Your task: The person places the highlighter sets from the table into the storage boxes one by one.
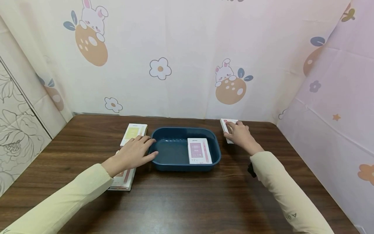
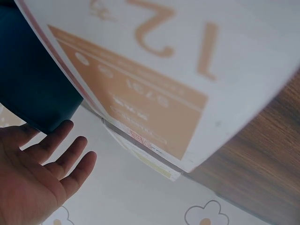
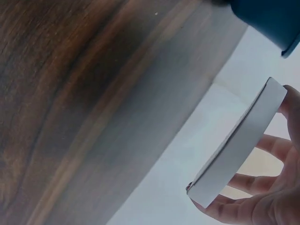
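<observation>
My right hand [image 1: 240, 134] grips a flat white box [image 1: 230, 140] by its edges at the back right of the table. In the right wrist view the thumb and fingers hold the box [image 3: 239, 145] across its width, its plain side facing the camera. My left hand [image 1: 132, 152] reaches to the left rim of a dark blue basin [image 1: 184, 167], fingers spread and fingertips right at the rim. Inside the basin, on its right side, lies a white box with a purple panel [image 1: 200, 151]. Under the left wrist lie stacked white boxes with an orange panel [image 2: 136, 93], partly hidden.
A white box with a yellow-green panel [image 1: 132, 131] lies left of the basin, behind the stack. The brown wooden table [image 1: 187, 201] meets a patterned curtain [image 1: 187, 91] at its back edge. A second curtain [image 1: 336, 130] hangs along the right side.
</observation>
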{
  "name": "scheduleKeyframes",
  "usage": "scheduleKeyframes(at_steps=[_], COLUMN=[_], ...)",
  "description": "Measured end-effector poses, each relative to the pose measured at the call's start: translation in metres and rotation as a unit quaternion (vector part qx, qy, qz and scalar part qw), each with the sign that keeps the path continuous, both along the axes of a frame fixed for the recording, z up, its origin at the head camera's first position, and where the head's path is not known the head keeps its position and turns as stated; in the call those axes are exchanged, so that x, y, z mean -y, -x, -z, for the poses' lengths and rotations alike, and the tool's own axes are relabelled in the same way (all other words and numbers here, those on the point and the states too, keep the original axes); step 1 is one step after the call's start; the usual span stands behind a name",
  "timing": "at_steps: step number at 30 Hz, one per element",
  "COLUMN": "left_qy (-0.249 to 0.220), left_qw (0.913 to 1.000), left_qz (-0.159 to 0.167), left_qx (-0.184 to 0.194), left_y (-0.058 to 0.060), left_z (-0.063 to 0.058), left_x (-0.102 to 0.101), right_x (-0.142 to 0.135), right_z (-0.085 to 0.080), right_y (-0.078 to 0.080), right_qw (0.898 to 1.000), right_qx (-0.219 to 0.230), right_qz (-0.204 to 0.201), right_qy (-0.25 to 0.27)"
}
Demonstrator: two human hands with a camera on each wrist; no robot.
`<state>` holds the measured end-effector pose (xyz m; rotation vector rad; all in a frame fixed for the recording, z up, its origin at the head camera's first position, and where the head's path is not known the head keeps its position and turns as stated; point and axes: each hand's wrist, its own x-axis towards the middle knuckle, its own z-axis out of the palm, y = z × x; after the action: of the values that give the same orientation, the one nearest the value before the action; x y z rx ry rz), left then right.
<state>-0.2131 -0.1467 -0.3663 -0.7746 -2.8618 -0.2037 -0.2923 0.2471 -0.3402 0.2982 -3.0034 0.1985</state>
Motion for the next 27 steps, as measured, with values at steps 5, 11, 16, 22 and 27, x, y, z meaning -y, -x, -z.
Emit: scheduleKeyframes(at_steps=[5, 11, 16, 22, 27], left_qy=[0.001, 0.003, 0.003, 0.005, 0.005], left_qw=[1.0000, 1.0000, 1.0000, 1.0000, 1.0000], left_qz=[0.002, 0.001, 0.002, 0.001, 0.000], left_qx=[-0.004, -0.007, -0.007, -0.002, -0.002], left_y=[0.001, 0.000, 0.000, 0.000, 0.000], left_z=[0.001, 0.000, 0.001, 0.000, 0.000], left_x=[0.000, 0.000, -0.001, -0.001, -0.001], right_x=[0.009, 0.021, 0.030, 0.040, 0.052], right_z=[-0.008, -0.011, -0.011, -0.013, -0.017], right_y=[-0.012, -0.023, -0.030, -0.039, -0.048], right_qw=[1.000, 1.000, 1.000, 1.000, 0.999], right_qx=[-0.008, -0.018, -0.019, -0.022, -0.021], right_qz=[0.001, -0.001, -0.002, -0.016, -0.025], right_qy=[0.003, 0.004, 0.003, 0.009, 0.017])
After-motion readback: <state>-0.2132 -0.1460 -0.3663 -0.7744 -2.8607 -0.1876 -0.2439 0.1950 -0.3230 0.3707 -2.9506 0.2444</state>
